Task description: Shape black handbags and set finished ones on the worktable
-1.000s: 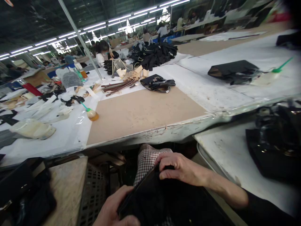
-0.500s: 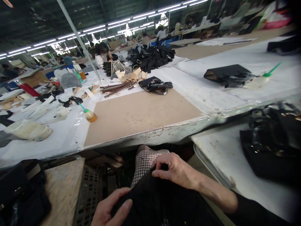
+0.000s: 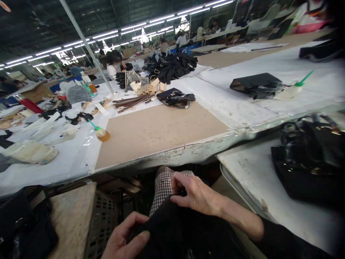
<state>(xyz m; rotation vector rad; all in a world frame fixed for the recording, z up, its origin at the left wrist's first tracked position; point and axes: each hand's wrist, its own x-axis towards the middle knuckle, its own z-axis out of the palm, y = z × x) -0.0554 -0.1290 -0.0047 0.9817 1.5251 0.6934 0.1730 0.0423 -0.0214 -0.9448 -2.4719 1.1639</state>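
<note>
A black bag [image 3: 185, 230] of soft-looking material lies across my lap, its lower part cut off by the bottom of the view. My left hand [image 3: 126, 235] grips its edge on the left, thumb on the near side and fingers behind. Farther along the same edge, my right hand [image 3: 188, 192] pinches the material between thumb and curled fingers. Checked cloth [image 3: 161, 185] over my legs shows beyond the bag.
Ahead stands a worktable with a brown board [image 3: 161, 129], a glue bottle [image 3: 101, 133] and a small black bag [image 3: 175, 97]. More black bags sit on a side table [image 3: 248, 169] at right and on a board [image 3: 72, 216] at left. Several people work farther back.
My right hand has shifted slightly left along the bag's edge, and the material there now looks more bunched. My left hand keeps its hold. The view has turned a little.
</note>
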